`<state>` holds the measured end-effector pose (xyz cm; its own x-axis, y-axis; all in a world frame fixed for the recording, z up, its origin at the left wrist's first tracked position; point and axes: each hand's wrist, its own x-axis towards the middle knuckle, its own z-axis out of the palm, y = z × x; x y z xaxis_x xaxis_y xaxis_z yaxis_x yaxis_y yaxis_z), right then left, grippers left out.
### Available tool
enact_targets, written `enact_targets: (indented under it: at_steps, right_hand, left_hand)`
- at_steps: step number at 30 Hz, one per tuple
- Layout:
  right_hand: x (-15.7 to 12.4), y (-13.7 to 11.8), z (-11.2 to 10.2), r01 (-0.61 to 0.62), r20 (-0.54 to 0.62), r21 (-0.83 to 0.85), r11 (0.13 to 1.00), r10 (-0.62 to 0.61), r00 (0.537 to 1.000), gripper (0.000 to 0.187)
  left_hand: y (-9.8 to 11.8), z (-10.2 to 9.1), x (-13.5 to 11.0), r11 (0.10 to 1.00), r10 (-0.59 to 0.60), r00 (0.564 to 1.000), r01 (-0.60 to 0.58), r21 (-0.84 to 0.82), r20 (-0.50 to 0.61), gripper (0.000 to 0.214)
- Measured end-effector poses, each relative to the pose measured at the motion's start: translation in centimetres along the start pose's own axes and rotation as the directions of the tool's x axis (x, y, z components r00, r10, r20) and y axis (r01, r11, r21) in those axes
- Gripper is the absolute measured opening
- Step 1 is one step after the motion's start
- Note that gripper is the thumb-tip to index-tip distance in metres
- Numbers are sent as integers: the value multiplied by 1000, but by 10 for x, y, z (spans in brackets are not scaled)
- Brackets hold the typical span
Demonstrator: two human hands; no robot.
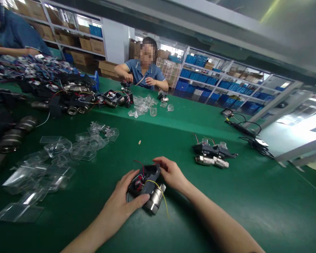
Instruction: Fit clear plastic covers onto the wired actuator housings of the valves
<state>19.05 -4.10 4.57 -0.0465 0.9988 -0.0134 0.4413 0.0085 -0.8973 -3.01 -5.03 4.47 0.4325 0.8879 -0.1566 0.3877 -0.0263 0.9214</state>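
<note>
A black plastic housing (152, 172) with a silvery metal valve body (156, 201) along its near side lies on the green table in front of me. Red wires show inside its open top, and a loose yellow wire curves over the metal part. My left hand (122, 198) grips the housing's left end, thumb on the near side and fingers behind. At the far right end, my right hand (171, 173) curls its fingers against the housing; some fingertips are hidden. Farther right rests a similar black unit (213, 151) with metal fittings and clear pieces on top.
Clear plastic covers (55, 165) lie spread on the left, with more clear pieces (144, 103) farther back. Black-and-metal assemblies (76, 98) and wiring crowd the far left. Black cables (249, 135) lie at right. A co-worker (144, 75) handles parts across the table (179, 123).
</note>
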Motion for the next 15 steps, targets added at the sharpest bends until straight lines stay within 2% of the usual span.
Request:
enact_targets:
  at_steps: [2,4,6,8,12,15]
  right_hand:
    - [-5,-1,0,-51,-49,47,998,54,997,26]
    - [-9,-7,2,-81,-67,58,995,85,994,31]
    - [-11,-14,6,-104,-54,21,994,105,993,36]
    - [-12,-21,12,-138,-37,-43,989,137,990,36]
    - [-8,-24,24,-200,-81,-75,977,194,978,26]
    - [-8,-21,27,-236,-97,1,972,235,967,26]
  left_hand:
    - [8,-6,2,978,126,992,-119,171,-26,59]
    - [16,-11,7,934,242,970,-237,267,13,46]
    - [23,-12,13,891,350,935,-353,285,62,28]
    - [26,-9,18,857,438,897,-436,275,57,11]
    - [19,-9,17,843,514,854,-486,231,-79,11]
    - [10,-19,15,891,451,871,-426,157,-196,7]
